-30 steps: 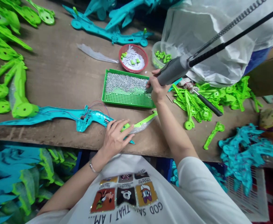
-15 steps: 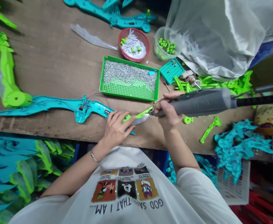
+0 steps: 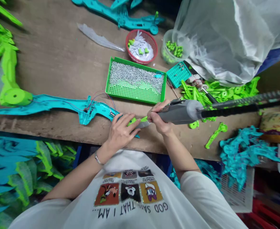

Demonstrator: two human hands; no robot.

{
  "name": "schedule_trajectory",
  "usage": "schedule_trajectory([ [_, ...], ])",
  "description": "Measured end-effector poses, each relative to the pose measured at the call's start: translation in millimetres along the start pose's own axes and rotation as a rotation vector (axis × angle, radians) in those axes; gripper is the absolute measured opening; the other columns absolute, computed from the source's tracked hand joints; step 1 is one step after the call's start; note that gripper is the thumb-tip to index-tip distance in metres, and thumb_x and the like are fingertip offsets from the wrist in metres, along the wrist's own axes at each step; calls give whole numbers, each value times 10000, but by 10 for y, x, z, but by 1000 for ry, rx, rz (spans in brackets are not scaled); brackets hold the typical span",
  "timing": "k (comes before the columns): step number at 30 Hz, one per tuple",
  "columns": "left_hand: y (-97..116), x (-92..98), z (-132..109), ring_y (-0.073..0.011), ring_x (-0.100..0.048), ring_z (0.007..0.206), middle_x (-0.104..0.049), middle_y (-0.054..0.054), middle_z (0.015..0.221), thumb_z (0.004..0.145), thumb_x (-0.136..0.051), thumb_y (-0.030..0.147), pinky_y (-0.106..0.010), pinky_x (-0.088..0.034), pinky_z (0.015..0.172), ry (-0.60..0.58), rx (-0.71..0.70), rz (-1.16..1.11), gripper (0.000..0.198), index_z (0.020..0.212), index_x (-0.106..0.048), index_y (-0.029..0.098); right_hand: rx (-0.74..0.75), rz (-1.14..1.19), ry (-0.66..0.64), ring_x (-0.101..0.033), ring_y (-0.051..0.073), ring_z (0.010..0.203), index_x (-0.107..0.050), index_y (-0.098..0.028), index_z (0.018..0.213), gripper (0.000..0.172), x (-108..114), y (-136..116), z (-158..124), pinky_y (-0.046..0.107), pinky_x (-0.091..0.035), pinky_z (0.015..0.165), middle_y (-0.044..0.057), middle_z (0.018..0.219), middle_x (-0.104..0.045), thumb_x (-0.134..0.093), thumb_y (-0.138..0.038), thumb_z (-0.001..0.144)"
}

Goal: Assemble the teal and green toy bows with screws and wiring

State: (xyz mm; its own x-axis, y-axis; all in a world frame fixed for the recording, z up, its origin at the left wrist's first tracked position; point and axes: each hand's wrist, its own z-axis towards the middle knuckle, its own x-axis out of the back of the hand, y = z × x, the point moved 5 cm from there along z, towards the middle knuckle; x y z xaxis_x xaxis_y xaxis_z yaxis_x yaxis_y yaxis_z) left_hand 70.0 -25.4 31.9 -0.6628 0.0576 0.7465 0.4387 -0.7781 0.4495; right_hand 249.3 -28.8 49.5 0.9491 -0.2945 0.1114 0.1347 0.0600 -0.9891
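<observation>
Just in front of the green tray (image 3: 130, 93), at the near edge of the wooden table (image 3: 53, 63), the left hand (image 3: 122, 132) lies on a long blue toy (image 3: 58, 104). Its fingers are stretched out flat, pressing down on the green part (image 3: 138, 120) at the toy's end rather than curling round it. The right hand (image 3: 159, 120) is wrapped tightly round the front of a grey screwdriver (image 3: 179, 112), which lies nearly level. Its tip meets the green part just beside the left fingertips. The tool's black cable (image 3: 237, 108) runs off to the right of the tray. Red and blue wires (image 3: 101, 97) loop out of the toy, left of the tray's near corner. The tray holds a heap of silver screws (image 3: 135, 74) in its far half. Behind the tray stands a red basket (image 3: 154, 47), touching the tray's right corner is a small blue tray (image 3: 178, 73), and further right lie a pile of green pieces (image 3: 216, 92) and a big plastic bag (image 3: 226, 35).
</observation>
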Motion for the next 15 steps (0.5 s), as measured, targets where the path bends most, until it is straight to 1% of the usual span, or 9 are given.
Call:
schedule_trajectory([
  [2, 3, -2, 2, -262, -691, 1155, -745, -108, 1234, 941, -688, 310, -440, -443, 1046, -6, 6, 10, 229, 1135, -762, 216, 18, 33, -63, -556, 112, 536, -568, -227, 831, 289, -2, -70, 48, 281, -504, 525, -43, 661, -556, -755, -444, 790],
  [4, -2, -8, 5, -265, -693, 1161, -745, -104, 1240, 942, -686, 313, -444, -452, 1045, -13, 11, 15, 218, 1125, -764, 223, 58, 90, -162, -544, 108, 488, -584, -227, 904, 275, -19, -167, 137, 272, -481, 485, -55, 636, -572, -761, -408, 795],
  [5, -7, -10, 7, -268, -693, 1164, -743, -103, 1246, 943, -685, 319, -448, -456, 1047, -14, 11, 15, 219, 1124, -764, 224, 89, 123, -185, -533, 105, 461, -588, -232, 938, 282, -17, -217, 205, 267, -467, 465, -64, 619, -572, -760, -407, 800],
  [6, -12, -12, 9, -271, -691, 1168, -740, -104, 1255, 945, -682, 327, -452, -460, 1048, -15, 6, 16, 224, 1127, -762, 224, 133, 149, -165, -521, 103, 440, -587, -241, 964, 297, -1, -262, 292, 263, -454, 451, -74, 599, -564, -759, -421, 803],
  [7, -16, -11, 10, -275, -687, 1179, -736, -106, 1265, 948, -677, 335, -455, -463, 1051, -18, -3, 20, 233, 1136, -758, 223, 189, 166, -98, -509, 101, 426, -581, -252, 978, 319, 31, -298, 395, 261, -446, 446, -83, 580, -547, -759, -448, 800],
  [9, -17, 5, 3, -293, -664, 1227, -719, -122, 1294, 954, -668, 354, -465, -464, 1067, -21, -33, 38, 266, 1167, -745, 215, 293, 167, 112, -500, 100, 423, -562, -271, 972, 375, 103, -316, 617, 262, -445, 465, -97, 553, -499, -755, -533, 786],
  [11, -13, 41, -28, -318, -614, 1304, -683, -151, 1348, 952, -668, 374, -479, -455, 1092, -26, -57, 59, 319, 1219, -722, 207, 335, 136, 279, -506, 100, 441, -543, -279, 961, 418, 120, -254, 828, 267, -453, 497, -99, 552, -462, -721, -614, 785],
  [13, -9, 86, -86, -340, -554, 1371, -633, -178, 1413, 942, -677, 407, -504, -435, 1121, -39, -67, 71, 404, 1294, -683, 211, 341, 101, 357, -511, 98, 454, -536, -280, 965, 436, 87, -155, 998, 268, -453, 512, -97, 563, -447, -680, -656, 798],
  [15, -12, 122, -159, -357, -505, 1414, -579, -197, 1470, 929, -685, 445, -534, -410, 1143, -67, -56, 77, 483, 1358, -641, 226, 355, 90, 376, -499, 93, 447, -533, -280, 972, 445, 42, -67, 1106, 263, -440, 502, -100, 563, -444, -673, -663, 795],
])
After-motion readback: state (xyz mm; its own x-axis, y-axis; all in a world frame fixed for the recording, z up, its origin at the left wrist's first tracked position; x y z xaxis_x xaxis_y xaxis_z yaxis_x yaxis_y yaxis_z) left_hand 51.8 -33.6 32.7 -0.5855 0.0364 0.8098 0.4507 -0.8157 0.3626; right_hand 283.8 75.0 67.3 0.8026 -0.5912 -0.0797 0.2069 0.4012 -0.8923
